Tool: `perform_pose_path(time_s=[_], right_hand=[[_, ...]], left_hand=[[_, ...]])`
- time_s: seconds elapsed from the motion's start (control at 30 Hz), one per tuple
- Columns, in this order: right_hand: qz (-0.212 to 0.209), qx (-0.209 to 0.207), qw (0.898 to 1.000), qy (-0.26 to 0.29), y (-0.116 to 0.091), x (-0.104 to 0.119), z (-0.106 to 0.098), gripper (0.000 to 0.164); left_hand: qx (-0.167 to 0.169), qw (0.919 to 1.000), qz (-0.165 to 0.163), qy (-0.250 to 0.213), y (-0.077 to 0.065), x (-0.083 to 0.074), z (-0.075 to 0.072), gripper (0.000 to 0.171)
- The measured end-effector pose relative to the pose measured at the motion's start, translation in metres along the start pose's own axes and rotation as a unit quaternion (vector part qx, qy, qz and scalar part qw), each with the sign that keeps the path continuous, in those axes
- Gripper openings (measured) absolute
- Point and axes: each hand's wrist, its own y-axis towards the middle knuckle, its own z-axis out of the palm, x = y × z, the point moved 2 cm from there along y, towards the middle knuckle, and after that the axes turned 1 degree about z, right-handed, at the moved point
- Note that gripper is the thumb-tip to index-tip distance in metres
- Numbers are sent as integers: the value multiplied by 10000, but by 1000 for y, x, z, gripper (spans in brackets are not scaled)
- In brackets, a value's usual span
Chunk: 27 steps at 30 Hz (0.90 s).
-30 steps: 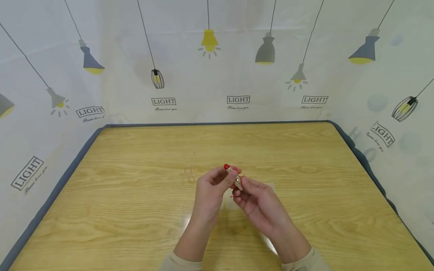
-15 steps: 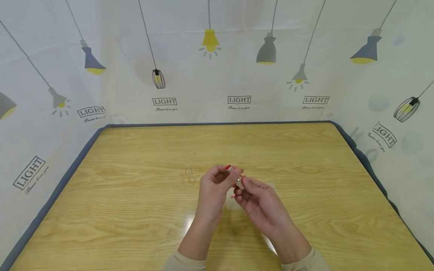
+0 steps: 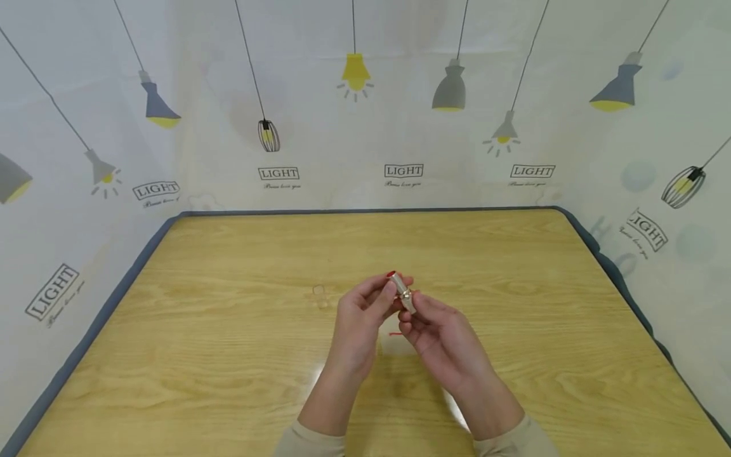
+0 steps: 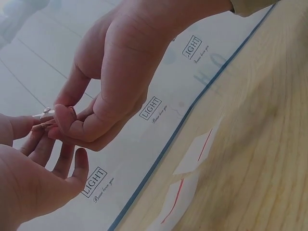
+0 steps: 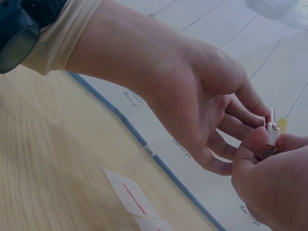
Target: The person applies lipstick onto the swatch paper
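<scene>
A slim lipstick, silver with a gold band, is held tilted between both hands above the table. Red shows just inside the rim of its upper end. My left hand pinches the silver upper part between thumb and fingers. Lower down, the base is gripped by the thumb and fingers of my right hand. In the right wrist view, my fingers cover much of the lipstick. Below the hands lies white paper with a red line; in the left wrist view there are two paper strips, each marked with a red stroke.
A small clear cap lies on the wooden table, left of my left hand. A dark blue edge runs along the table's sides and back. Behind it hangs a pale wall covering printed with lamps.
The red lipstick tip, which stood out of the tube, has sunk down inside the rim. Both hands have shifted slightly, the left one to the right, and the silver tube shows more.
</scene>
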Motion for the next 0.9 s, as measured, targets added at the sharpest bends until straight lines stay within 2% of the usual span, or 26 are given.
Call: perform_pose_path(time_s=[0.47,0.57,0.7,0.9], right_hand=[[166,-385,9989,204,12,-3,-4,38],[186,-489,9983,253,15,-3,-4,39],[233,-600,9977,221,18,-3,-3,37],[186,-752,9970,5,21,-3,-1,33]], left_hand=[[249,9988,-63,417,11,7,-2,32],[33,9989,-108,445,14,8,-4,32],[-515,9970,-188,541,17,9,-4,30],[-1296,9893,-34,664,21,9,-2,23]])
